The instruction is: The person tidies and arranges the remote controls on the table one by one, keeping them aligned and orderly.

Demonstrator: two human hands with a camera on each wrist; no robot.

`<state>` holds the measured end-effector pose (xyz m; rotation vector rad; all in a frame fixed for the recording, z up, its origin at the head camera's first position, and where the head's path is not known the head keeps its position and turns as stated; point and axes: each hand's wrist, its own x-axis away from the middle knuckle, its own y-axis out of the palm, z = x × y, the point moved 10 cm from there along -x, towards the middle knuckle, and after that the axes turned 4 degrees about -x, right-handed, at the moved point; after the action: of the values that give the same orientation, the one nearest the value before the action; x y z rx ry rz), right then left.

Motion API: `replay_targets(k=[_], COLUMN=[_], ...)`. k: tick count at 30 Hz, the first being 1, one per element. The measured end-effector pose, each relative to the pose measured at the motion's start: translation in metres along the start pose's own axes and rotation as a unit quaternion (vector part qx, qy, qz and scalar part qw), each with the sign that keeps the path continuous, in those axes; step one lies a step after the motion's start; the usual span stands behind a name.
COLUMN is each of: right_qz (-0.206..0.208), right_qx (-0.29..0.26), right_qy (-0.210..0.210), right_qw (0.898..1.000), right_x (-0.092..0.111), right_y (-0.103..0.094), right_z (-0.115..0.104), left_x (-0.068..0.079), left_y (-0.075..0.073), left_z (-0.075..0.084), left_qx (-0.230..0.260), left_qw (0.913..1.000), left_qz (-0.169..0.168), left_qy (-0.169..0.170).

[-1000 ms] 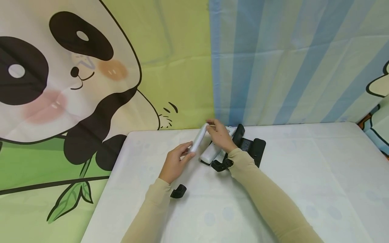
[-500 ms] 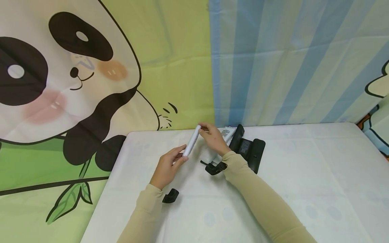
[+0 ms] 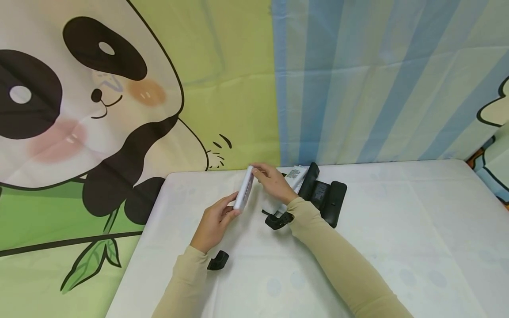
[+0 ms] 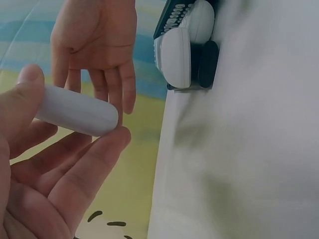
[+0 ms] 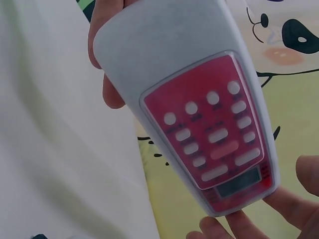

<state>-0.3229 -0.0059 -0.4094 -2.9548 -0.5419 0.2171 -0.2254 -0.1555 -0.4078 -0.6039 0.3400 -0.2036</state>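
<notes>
A white remote control (image 3: 244,189) is held tilted above the table between both hands. My left hand (image 3: 213,223) pinches its lower end between thumb and fingers. The right hand (image 3: 275,182) grips the upper end. From the right wrist view, the remote control (image 5: 209,119) shows a pink-red panel of pale buttons and a small grey display, the display end lying at the right hand's fingers (image 5: 284,201). Only a smooth white end of the remote control (image 4: 79,110) shows in the left wrist view, with the right hand (image 4: 97,37) beyond it.
Right of the hands, a black holder-like object (image 3: 321,194) and a white piece with a printed code (image 3: 295,174) lie on the white tablecloth (image 3: 397,221). White rounded devices (image 4: 175,57) stand close together in the left wrist view. A patterned cloth (image 3: 238,88) hangs behind the table.
Both hands have shifted left with the remote control. It has turned, so its buttoned face now shows toward the right in the head view.
</notes>
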Motion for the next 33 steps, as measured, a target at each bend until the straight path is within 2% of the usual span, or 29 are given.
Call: replay_targets(k=[6, 13, 20, 26, 33], right_qz=[-0.029, -0.043, -0.049, -0.044, -0.043], right_qx=[-0.041, -0.032, -0.017, 0.023, 0.052], right_qy=[0.007, 0.000, 0.021, 0.019, 0.020], right_qw=[0.999, 0.999, 0.998, 0.999, 0.998], right_x=[-0.001, -0.001, 0.001, 0.003, 0.003], right_y=[0.011, 0.020, 0.030, 0.038, 0.047], right_z=[0.006, 0.008, 0.010, 0.009, 0.010], left_x=[0.005, 0.012, 0.021, 0.030, 0.037], left_y=[-0.003, -0.009, -0.017, -0.023, -0.037], left_z=[-0.003, -0.004, -0.005, -0.003, -0.003], left_qx=[0.008, -0.002, 0.003, -0.043, -0.102], left_qw=[0.9999, 0.9998, 0.9990, 0.9952, 0.9874], left_qz=[-0.003, -0.004, -0.012, -0.004, 0.035], left_qy=[0.008, 0.021, 0.043, 0.088, 0.116])
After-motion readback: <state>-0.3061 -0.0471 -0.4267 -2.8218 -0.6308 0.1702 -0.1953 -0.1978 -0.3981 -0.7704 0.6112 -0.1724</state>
